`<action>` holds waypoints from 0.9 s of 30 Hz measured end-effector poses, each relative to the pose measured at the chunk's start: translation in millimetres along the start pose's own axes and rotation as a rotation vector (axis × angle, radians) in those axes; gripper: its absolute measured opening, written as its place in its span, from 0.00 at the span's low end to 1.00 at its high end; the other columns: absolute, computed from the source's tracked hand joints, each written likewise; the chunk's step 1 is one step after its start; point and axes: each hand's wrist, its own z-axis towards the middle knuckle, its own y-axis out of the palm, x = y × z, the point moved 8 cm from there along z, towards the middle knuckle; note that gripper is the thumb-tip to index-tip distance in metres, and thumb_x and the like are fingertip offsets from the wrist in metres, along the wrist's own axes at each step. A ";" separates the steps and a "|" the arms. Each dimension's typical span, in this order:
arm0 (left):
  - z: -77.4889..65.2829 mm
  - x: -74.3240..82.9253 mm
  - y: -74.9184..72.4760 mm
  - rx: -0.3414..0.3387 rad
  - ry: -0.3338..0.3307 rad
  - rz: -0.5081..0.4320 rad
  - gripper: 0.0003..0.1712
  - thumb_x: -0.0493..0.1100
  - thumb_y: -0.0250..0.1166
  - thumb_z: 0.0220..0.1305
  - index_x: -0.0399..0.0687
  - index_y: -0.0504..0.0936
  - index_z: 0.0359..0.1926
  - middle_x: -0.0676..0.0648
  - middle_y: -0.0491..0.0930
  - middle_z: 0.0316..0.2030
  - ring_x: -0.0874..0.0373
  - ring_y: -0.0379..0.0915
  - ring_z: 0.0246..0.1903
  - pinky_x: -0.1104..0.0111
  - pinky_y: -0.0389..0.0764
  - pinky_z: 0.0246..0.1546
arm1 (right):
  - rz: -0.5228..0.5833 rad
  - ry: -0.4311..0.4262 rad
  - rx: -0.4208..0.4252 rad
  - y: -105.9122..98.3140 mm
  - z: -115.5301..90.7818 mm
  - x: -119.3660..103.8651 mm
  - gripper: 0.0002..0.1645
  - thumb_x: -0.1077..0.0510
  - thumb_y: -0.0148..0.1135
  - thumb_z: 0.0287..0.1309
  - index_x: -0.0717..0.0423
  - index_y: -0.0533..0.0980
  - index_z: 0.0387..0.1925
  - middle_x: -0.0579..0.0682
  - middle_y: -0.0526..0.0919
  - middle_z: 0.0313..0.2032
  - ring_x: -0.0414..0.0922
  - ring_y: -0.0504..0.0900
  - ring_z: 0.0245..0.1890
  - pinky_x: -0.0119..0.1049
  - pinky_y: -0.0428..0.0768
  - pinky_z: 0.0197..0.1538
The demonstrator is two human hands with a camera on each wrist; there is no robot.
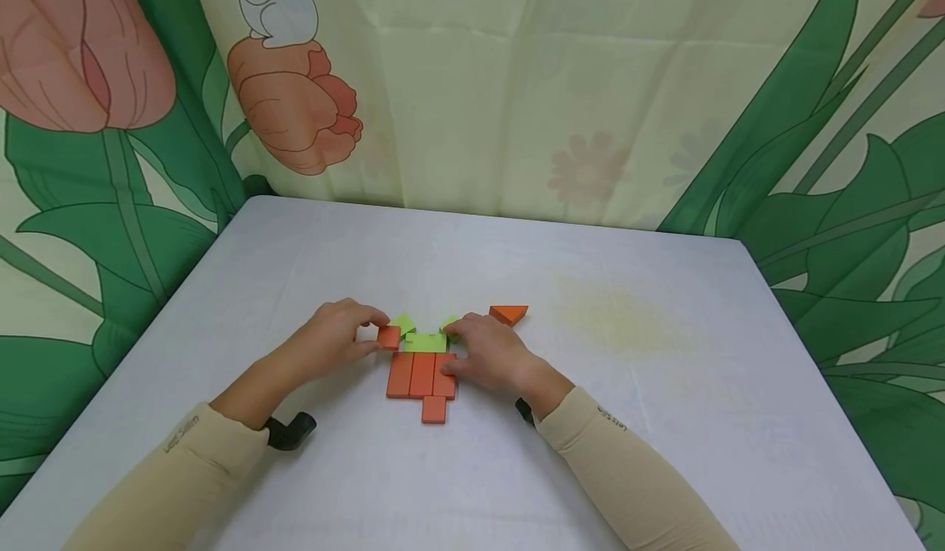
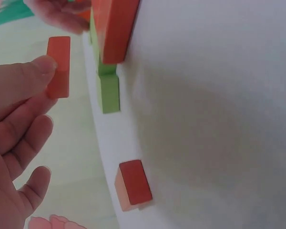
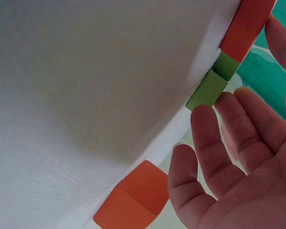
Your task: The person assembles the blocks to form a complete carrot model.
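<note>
My left hand (image 1: 335,334) pinches a small red block (image 2: 61,78) between thumb and fingers, held beside the green blocks. My right hand (image 1: 490,350) has its fingers extended against a tilted green block (image 3: 207,89) at the upper right of the arrangement, with the thumb at the right-hand red block (image 1: 445,383). A wider green block (image 1: 426,343) lies between that one and another tilted green block (image 1: 402,324) on the left. Below it, upright red rectangular blocks (image 1: 422,375) stand side by side, and a red square block (image 1: 433,410) touches their lower edge.
An orange triangular block (image 1: 508,314) lies behind the right hand. In the left wrist view another red block (image 2: 136,183) sits on the white table (image 1: 627,453), apart from the arrangement. A printed curtain (image 1: 480,84) hangs behind the table's back edge.
</note>
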 end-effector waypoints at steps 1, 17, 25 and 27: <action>-1.9 3.4 0.2 0.000 0.011 -0.002 0.17 0.37 0.74 0.58 0.41 0.85 0.50 0.47 0.83 0.42 0.47 0.76 0.44 0.58 0.79 0.43 | -0.002 0.000 0.000 0.2 0.0 0.0 0.33 0.46 0.69 0.61 0.55 0.74 0.65 0.51 0.78 0.56 0.49 0.75 0.56 0.42 0.73 0.60; -27.4 26.2 20.4 -0.015 0.111 -0.064 0.15 0.40 0.76 0.57 0.46 0.87 0.47 0.56 0.83 0.40 0.54 0.74 0.44 0.63 0.79 0.42 | -0.006 0.026 -0.013 0.9 0.6 -0.2 0.34 0.46 0.68 0.62 0.54 0.74 0.65 0.50 0.77 0.58 0.48 0.75 0.58 0.42 0.74 0.60; -32.4 29.5 30.2 -0.051 0.150 -0.110 0.13 0.41 0.77 0.56 0.54 0.86 0.42 0.64 0.79 0.35 0.56 0.71 0.42 0.62 0.75 0.41 | 0.009 0.038 -0.020 0.7 0.8 0.9 0.34 0.46 0.69 0.62 0.54 0.74 0.66 0.50 0.77 0.58 0.49 0.74 0.60 0.43 0.73 0.61; -33.3 30.2 32.8 -0.059 0.144 -0.116 0.13 0.42 0.77 0.55 0.53 0.86 0.42 0.65 0.79 0.34 0.57 0.71 0.42 0.64 0.76 0.41 | 0.010 0.041 -0.020 1.0 0.8 1.4 0.34 0.46 0.69 0.62 0.54 0.74 0.66 0.50 0.77 0.59 0.49 0.74 0.60 0.43 0.73 0.61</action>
